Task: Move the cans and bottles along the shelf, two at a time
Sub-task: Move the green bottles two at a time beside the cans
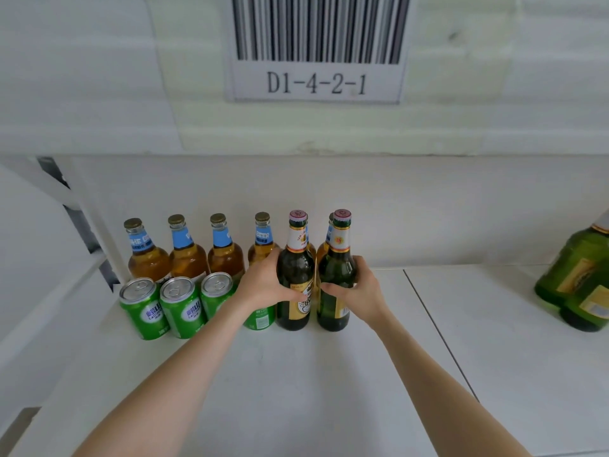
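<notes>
Two dark green beer bottles with pink caps stand upright side by side on the white shelf (296,374). My left hand (263,285) grips the left green bottle (295,265) round its body. My right hand (359,288) grips the right green bottle (336,268) the same way. Behind them runs a row of amber bottles with blue neck labels (184,258), two of them mostly hidden by the green pair. Green cans (145,308) stand in front at the left, and one can (260,319) is partly hidden under my left wrist.
Two more green bottles (580,285) stand at the shelf's far right. A barcode label reading D1-4-2-1 (316,84) hangs on the board above. A white slanted frame post (92,232) borders the shelf at the left. A seam (435,331) crosses the shelf boards.
</notes>
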The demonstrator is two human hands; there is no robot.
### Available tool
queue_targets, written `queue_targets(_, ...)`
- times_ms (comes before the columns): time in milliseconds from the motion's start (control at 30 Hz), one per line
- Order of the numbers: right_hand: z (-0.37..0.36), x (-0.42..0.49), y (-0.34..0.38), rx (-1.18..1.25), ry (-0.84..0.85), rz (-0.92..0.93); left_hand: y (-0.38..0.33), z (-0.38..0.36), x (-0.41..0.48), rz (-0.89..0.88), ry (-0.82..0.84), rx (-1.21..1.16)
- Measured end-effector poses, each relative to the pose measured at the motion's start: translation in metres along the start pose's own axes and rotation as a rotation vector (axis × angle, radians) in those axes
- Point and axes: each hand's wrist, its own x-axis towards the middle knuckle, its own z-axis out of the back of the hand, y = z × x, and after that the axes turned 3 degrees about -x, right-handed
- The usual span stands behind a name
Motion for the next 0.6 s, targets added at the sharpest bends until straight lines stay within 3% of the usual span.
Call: queue_targets(600,0.008,-0.041,-0.008,0.158,-0.059,0.032,-0.018,-0.013,-0.03,-0.067,-0.128,0.066)
